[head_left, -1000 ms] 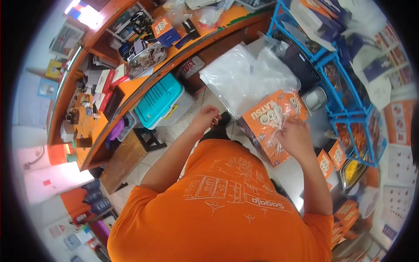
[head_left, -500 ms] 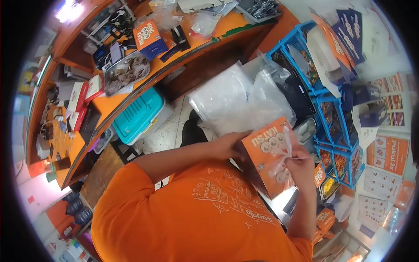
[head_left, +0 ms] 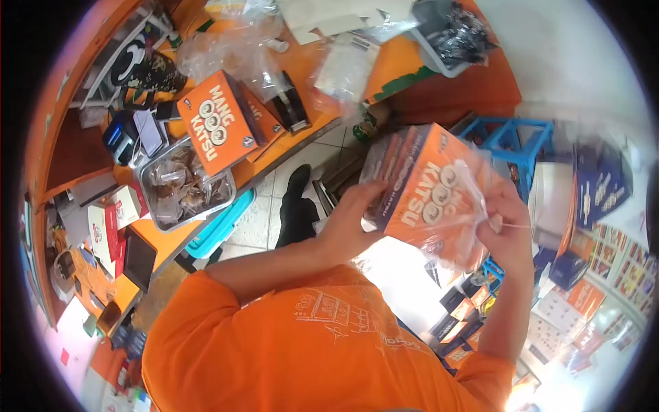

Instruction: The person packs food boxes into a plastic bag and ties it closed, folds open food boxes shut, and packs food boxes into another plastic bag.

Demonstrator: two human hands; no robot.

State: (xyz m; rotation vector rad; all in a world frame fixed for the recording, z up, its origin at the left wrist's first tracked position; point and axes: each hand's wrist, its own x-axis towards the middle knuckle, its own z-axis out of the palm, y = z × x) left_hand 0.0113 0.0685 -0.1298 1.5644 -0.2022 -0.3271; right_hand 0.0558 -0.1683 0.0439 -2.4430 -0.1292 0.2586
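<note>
Boxes (head_left: 427,175) in a clear plastic bag (head_left: 471,223) are sitting between both hands: the left hand (head_left: 351,223) is grasping their side, seemingly for steadiness, while the right hand (head_left: 506,221) is pinching gathered plastic in its fingers, apparently keeping it taut. On the tabletop (head_left: 398,63), a metal tray (head_left: 199,215) is holding wrapped packets (head_left: 180,180).

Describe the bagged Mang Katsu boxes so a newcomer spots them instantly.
Start at the orange shirt filling the bottom, then look up and right. The boxes are between the left hand and right hand. Unlike the Mang Katsu box on the counter, they sit in clear plastic gathered at the right hand.
</note>
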